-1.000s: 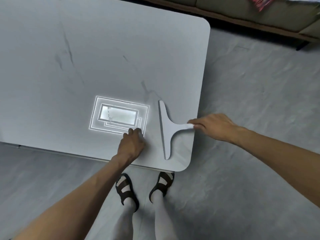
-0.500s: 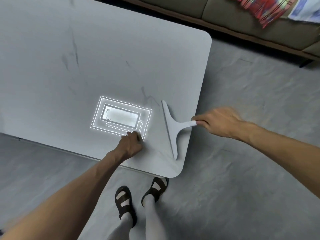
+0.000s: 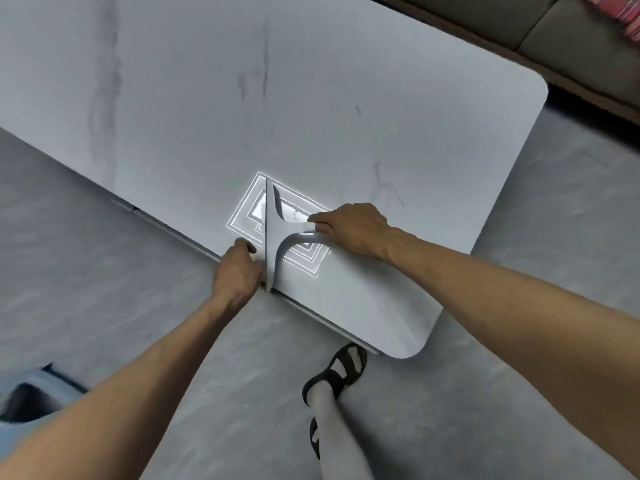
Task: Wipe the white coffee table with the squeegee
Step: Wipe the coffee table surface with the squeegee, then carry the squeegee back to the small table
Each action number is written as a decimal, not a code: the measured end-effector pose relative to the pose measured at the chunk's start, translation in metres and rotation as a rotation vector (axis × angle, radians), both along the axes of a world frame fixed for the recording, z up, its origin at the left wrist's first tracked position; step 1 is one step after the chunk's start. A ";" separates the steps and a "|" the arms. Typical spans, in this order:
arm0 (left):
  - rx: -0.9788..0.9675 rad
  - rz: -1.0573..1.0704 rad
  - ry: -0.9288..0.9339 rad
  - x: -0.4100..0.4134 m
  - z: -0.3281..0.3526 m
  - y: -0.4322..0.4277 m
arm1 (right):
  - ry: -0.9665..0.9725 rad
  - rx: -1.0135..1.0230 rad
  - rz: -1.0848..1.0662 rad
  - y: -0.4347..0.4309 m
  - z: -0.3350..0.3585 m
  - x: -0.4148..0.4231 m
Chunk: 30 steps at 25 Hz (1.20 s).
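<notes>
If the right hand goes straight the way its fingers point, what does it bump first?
Probably the left hand. The right hand grips the squeegee handle, so the squeegee travels ahead of it, and the left hand sits right beside the blade, though depth is unclear.

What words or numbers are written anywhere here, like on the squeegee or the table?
None: no word, number, brand or sign can be read.
The squeegee is plain white; the coffee table shows only grey veins.
The bright nested rectangles on the table are glowing lines, not writing.
</notes>
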<state>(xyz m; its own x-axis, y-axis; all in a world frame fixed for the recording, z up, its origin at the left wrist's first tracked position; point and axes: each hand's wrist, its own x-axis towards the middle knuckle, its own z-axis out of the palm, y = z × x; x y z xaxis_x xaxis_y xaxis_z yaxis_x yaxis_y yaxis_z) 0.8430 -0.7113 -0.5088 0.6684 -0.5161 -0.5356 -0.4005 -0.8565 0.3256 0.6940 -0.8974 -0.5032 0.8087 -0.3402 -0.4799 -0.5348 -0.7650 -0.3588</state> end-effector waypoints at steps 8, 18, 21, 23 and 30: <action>-0.048 -0.101 0.225 -0.068 0.035 0.024 | 0.161 -0.237 -0.344 -0.009 0.029 -0.192; -0.134 -0.136 0.431 -0.174 0.121 0.068 | 0.294 -0.183 -0.608 0.045 0.134 -0.274; -0.175 -0.067 0.523 -0.192 0.159 0.088 | 0.107 0.465 -0.967 0.100 0.170 -0.235; -0.205 0.020 0.617 -0.199 0.192 0.108 | 0.110 0.818 -1.070 0.133 0.199 -0.207; -0.356 0.360 0.646 -0.257 0.324 0.191 | 0.130 1.113 -0.713 0.224 0.296 -0.153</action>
